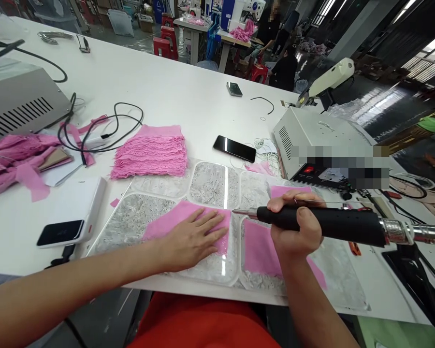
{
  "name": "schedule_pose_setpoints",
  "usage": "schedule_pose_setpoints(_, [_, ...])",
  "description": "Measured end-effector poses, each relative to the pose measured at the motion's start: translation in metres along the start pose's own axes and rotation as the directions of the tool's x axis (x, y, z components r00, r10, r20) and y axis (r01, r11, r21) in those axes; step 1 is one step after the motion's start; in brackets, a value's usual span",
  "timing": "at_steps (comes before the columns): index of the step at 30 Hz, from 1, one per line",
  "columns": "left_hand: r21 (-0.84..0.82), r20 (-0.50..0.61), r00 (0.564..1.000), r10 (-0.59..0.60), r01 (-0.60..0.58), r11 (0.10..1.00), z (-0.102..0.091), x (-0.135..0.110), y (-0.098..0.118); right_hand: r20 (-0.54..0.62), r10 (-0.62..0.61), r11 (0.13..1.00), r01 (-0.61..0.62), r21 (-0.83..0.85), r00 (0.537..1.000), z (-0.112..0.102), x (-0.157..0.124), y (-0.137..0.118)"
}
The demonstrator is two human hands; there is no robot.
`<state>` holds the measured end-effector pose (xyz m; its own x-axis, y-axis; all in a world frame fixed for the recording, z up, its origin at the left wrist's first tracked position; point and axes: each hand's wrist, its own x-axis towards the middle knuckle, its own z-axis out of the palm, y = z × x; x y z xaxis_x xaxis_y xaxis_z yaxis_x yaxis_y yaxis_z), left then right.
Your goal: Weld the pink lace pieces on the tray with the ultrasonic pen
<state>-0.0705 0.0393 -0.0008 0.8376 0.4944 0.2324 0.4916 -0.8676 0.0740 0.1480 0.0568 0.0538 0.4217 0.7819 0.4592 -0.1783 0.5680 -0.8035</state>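
Note:
My left hand (192, 239) lies flat with fingers spread on a pink fabric piece (166, 220), pressing it against a clear patterned plastic sheet (213, 186) with rounded panels. In my right hand (299, 227) is a thick black handheld tool (340, 224) with a thin metal tip and a metal connector at its rear. The tip points left and ends at the right edge of the fabric under my left hand; whether it touches is unclear. A second pink piece (261, 249) lies partly behind my right hand and wrist.
Beyond the sheet sits a stack of pink fabric (150, 152), with a black phone (234, 148) to its right. A grey control box (319, 137) stands at the right, a vented box (21, 99) at the left. Black cables (105, 118) loop near crumpled pink fabric (18, 162).

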Motion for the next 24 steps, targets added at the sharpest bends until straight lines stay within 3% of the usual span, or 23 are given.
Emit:
schedule_pose_setpoints(11, [0.002, 0.033, 0.999, -0.016, 0.016, 1.000, -0.0025, 0.0010, -0.0004, 0.060, 0.010, 1.000, -0.011, 0.007, 0.998, 0.0057, -0.0019, 0.0019])
schedule_pose_setpoints(19, [-0.019, 0.027, 0.999, -0.019, 0.020, 1.000, -0.0041, 0.0021, 0.0000, 0.015, -0.021, 1.000, 0.021, -0.016, 1.000, 0.0051, -0.0010, -0.0002])
schedule_pose_setpoints(24, [-0.007, 0.047, 0.999, -0.021, 0.021, 1.000, -0.0086, 0.0052, 0.0004, 0.065, -0.021, 1.000, 0.022, -0.008, 0.998, 0.0056, -0.0029, 0.0014])
